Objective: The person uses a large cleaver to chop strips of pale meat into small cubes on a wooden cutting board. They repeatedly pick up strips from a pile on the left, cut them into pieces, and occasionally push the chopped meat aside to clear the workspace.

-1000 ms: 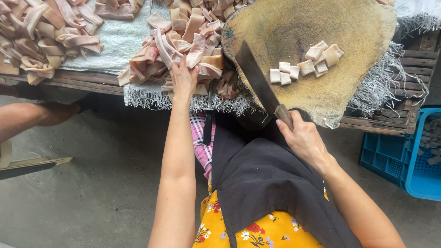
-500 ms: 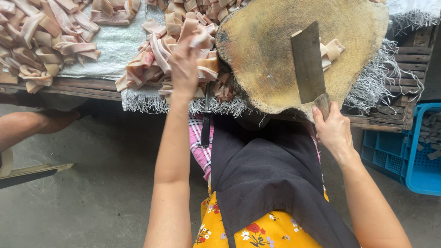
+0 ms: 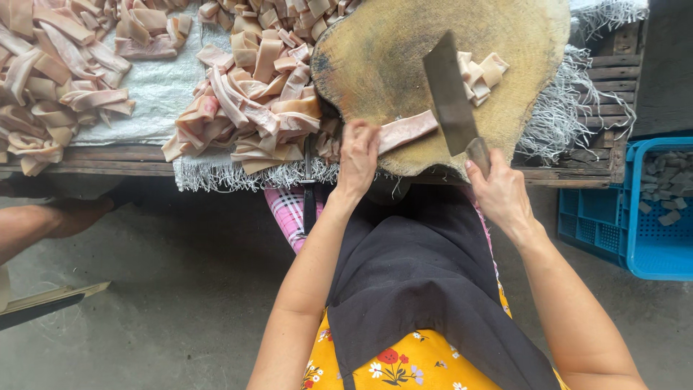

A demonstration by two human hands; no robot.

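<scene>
Pink pork-skin strip [image 3: 408, 131] lies on the round chopping block [image 3: 375, 65], pinned by the left hand [image 3: 359, 155]; right hand [image 3: 498, 193] clamps the cleaver [image 3: 449, 94]. Cutting step: blade must drop squarely, clear of fingers.

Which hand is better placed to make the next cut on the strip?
Right, probably. The right hand grips the cleaver with its blade over the strip, while the left hand pins the strip's end.
</scene>
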